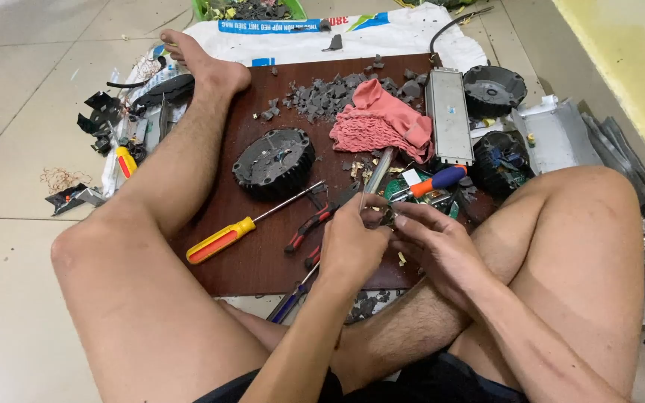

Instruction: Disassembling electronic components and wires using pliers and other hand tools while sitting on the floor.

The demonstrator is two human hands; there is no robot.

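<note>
I sit on the floor with a dark brown board [263, 246] between my legs. My left hand [349, 242] grips a slim metal tool [378, 170] whose shaft points up and away. My right hand [436, 239] pinches a small part against that tool's tip; the part is mostly hidden by my fingers. Just beyond my hands lie a green circuit board [399, 186] and a screwdriver with an orange and blue handle [436, 181].
On the board lie a yellow and red screwdriver [222, 240], red-handled pliers [311, 222], a round black housing [273, 161], grey rubble [326, 95] and a pink cloth [382, 119]. A metal box [448, 116], more black housings [494, 89] and metal casings [558, 134] lie right.
</note>
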